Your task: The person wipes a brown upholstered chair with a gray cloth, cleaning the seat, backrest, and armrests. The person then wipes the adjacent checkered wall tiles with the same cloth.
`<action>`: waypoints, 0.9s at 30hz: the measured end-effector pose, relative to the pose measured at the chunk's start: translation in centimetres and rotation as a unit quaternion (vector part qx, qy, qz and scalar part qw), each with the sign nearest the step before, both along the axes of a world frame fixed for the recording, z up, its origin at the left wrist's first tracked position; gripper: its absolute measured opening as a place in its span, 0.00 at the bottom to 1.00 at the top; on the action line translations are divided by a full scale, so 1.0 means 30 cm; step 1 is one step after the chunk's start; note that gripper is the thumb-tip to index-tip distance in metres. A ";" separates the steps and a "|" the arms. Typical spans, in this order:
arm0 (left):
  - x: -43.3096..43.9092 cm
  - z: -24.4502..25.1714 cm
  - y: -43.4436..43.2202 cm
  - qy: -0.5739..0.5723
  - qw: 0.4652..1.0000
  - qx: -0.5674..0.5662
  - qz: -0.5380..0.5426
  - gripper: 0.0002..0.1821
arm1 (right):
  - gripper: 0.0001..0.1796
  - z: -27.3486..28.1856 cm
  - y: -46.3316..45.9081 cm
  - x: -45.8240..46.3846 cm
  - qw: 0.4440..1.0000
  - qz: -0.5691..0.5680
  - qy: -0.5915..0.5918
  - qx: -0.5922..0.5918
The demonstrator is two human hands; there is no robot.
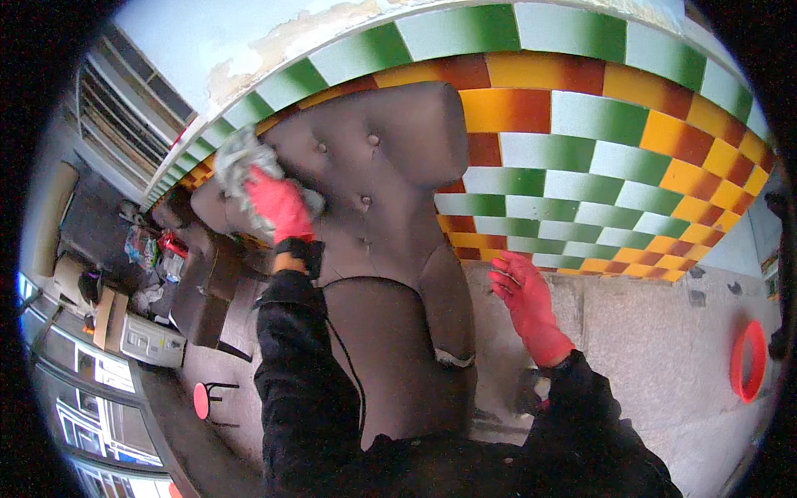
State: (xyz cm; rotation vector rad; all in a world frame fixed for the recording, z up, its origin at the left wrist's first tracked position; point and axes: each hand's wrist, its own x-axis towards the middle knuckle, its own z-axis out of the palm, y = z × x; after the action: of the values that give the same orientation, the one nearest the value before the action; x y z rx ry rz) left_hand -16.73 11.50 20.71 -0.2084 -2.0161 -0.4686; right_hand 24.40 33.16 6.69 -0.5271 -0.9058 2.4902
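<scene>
My left hand, in a red rubber glove, grips a crumpled grey-white cloth at the left edge of a tufted brown armchair's backrest. The cloth is slightly blurred. A dark band circles my left wrist, and a thin dark cord hangs beside that forearm. My right hand, gloved the same way, is held to the right of the chair's armrest with its fingers apart and nothing in them. The brown seat lies between my forearms.
A tiled wall in green, white and orange stands behind the chair. At the left are another brown chair, a red-topped stool and a white plastic container. A round red object is at the far right.
</scene>
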 end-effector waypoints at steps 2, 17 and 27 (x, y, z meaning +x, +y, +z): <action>0.095 -0.024 0.113 -0.063 0.992 0.048 -0.101 0.40 | 0.20 -0.001 -0.016 -0.004 1.000 -0.003 -0.011 0.019; 0.454 -0.077 0.183 0.057 0.880 -0.238 -0.407 0.41 | 0.19 -0.038 -0.100 -0.102 0.998 0.015 0.016 0.055; 0.347 -0.510 0.027 -0.098 0.965 -0.131 -0.204 0.51 | 0.19 -0.018 -0.095 -0.122 0.998 0.025 -0.042 0.038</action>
State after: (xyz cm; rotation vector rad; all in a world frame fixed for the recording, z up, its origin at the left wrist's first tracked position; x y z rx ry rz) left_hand -6.32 12.30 5.42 -0.7772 -2.2321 -0.4908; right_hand 20.74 30.32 6.14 -0.5951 -1.0537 2.4818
